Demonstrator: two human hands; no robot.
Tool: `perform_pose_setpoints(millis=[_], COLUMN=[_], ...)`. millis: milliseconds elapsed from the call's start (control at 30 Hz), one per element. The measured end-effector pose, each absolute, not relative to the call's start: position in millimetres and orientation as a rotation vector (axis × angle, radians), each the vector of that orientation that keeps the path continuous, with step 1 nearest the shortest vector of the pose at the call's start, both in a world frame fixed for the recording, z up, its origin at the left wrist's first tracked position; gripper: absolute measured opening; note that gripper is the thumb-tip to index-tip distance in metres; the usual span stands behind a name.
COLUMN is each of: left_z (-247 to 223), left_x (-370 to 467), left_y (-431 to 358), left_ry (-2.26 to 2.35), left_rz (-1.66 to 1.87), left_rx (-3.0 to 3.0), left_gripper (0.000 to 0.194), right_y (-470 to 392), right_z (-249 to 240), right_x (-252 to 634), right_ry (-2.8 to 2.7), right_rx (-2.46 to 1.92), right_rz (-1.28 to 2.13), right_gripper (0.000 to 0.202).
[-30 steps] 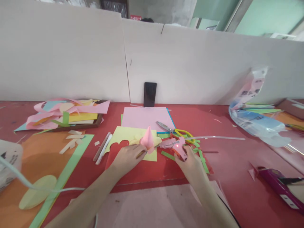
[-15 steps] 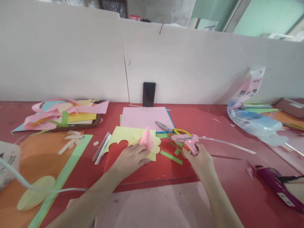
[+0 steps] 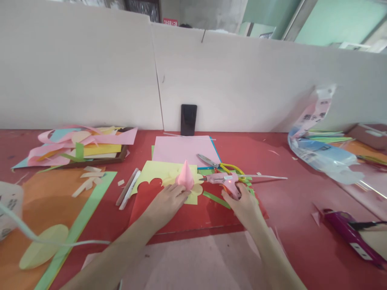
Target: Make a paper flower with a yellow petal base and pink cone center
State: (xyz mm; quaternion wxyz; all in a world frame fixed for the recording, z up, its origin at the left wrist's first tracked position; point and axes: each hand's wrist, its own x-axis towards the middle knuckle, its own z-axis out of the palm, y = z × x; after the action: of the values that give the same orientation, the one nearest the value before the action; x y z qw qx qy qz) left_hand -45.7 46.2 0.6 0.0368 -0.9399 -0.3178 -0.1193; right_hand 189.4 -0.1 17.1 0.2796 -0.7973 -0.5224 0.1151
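A pink paper cone [image 3: 186,176] stands point-up on a pale yellow flower-shaped cutout [image 3: 198,189]. My left hand [image 3: 171,200] has its fingers closed against the cone's lower left side. In my right hand [image 3: 244,204] is a pink glue gun [image 3: 225,180], lit by a small red light, its nozzle aimed left at the cone's base and the petals. A clear glue stick [image 3: 266,177] trails out of its back. Yellow-handled scissors [image 3: 208,161] lie just behind the gun. Under the hands is red paper [image 3: 181,219] with green strips [image 3: 216,199] on it.
A black phone [image 3: 188,120] leans on the white partition [image 3: 242,88]. Two markers [image 3: 130,189] lie left of the yellow paper. A tray of paper scraps [image 3: 123,152] sits far left, a plastic bag [image 3: 326,157] at right, and a purple power strip [image 3: 347,233] at lower right. A white cable crosses lower left.
My right hand has moved left with the glue gun, bringing its nozzle close to the cone. My left hand stays at the cone.
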Motion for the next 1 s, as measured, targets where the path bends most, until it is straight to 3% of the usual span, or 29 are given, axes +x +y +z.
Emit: perform_pose_setpoints(millis=[233, 367, 800, 1000], left_z=[3.8, 3.5, -3.8, 2.9], left_x=[-22.5, -10.7, -7.1, -7.2], left_y=[23.5, 12.1, 9.9, 8.4], left_ry=[-0.941, -1.055, -1.17, -1.069], left_rz=[-0.551, -0.497, -0.408, -0.548], left_rx=[-2.796, -2.797, -2.747, -2.713], left_gripper=[0.032, 0.044, 0.045, 0.041], right_y=[1.9, 2.7, 2.1, 2.0], right_z=[9.8, 10.5, 12.9, 16.7], right_x=[204.1, 203.2, 201.0, 199.4], right_ry=[-1.277, -1.246, -1.239, -1.234], right_rx=[-2.112, -2.12, -2.126, -2.138], right_rz=[0.368, 0.368, 0.433, 0.448], right_gripper=[0.037, 0.042, 0.04, 0.038])
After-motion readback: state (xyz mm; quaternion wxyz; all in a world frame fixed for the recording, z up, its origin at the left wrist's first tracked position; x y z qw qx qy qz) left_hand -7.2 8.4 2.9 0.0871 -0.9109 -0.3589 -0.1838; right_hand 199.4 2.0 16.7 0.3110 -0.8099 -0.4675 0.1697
